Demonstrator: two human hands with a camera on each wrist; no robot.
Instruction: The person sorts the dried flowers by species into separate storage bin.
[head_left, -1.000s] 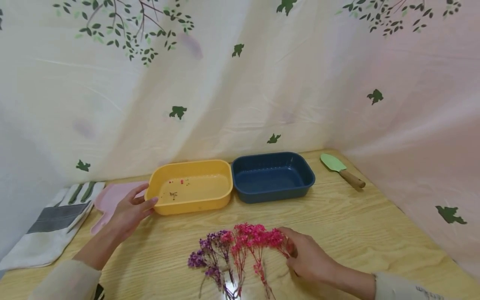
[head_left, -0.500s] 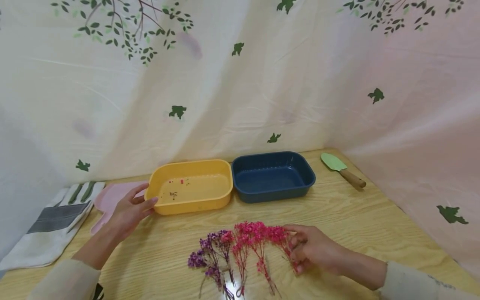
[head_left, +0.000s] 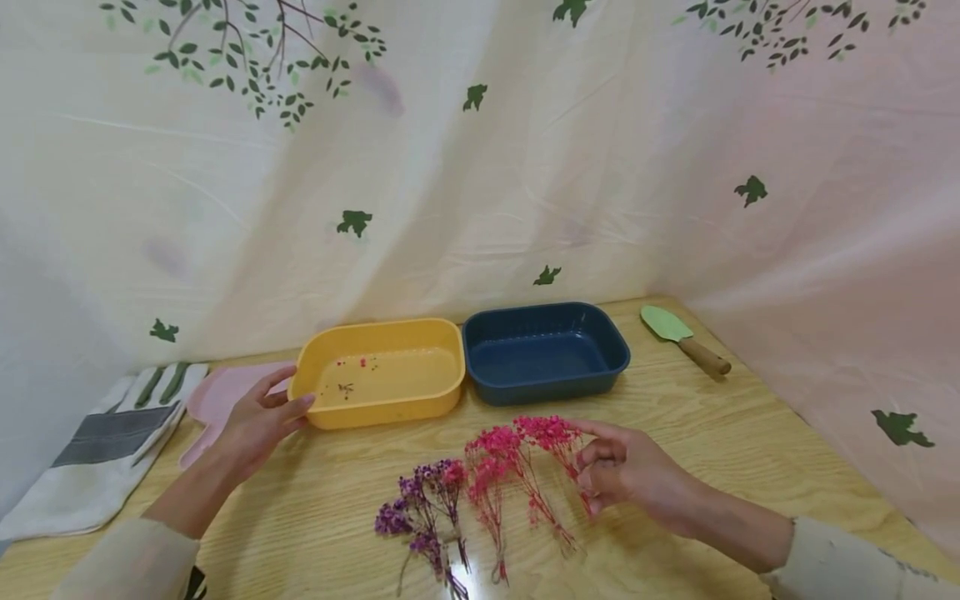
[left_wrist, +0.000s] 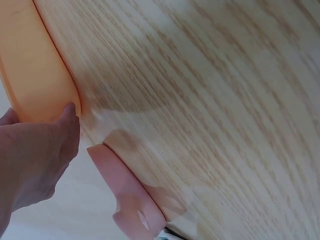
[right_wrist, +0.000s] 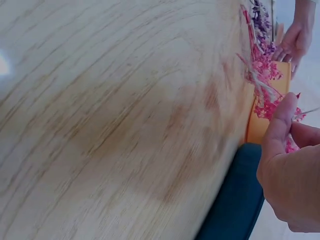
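In the head view my left hand (head_left: 258, 421) grips the left end of a yellow tray (head_left: 405, 410), thumb at the front corner and fingers on the outer side. The left wrist view has the same hand (left_wrist: 42, 157) against the tray's rounded end (left_wrist: 37, 75). My right hand (head_left: 637, 475) pinches a pink dried flower sprig (head_left: 551, 432) at its stem, low over the table. More pink dried flowers (head_left: 491, 462) lie just left of it, beside a purple dried bunch (head_left: 423, 496). In the right wrist view, thumb and finger close on pink blooms (right_wrist: 270, 107).
A dark blue tray (head_left: 555, 393) stands against the yellow one's right side. Behind the left hand lies a pink board-like piece (head_left: 225, 400) by a striped white cloth (head_left: 123, 433). A green trowel with a wooden handle (head_left: 701, 357) lies at the back right. Printed fabric (head_left: 420, 167) hangs behind.
My right hand has moved right and away from me, with the pink sprigs shifting the same way and spreading apart from the purple ones. The left hand stays at the yellow tray.
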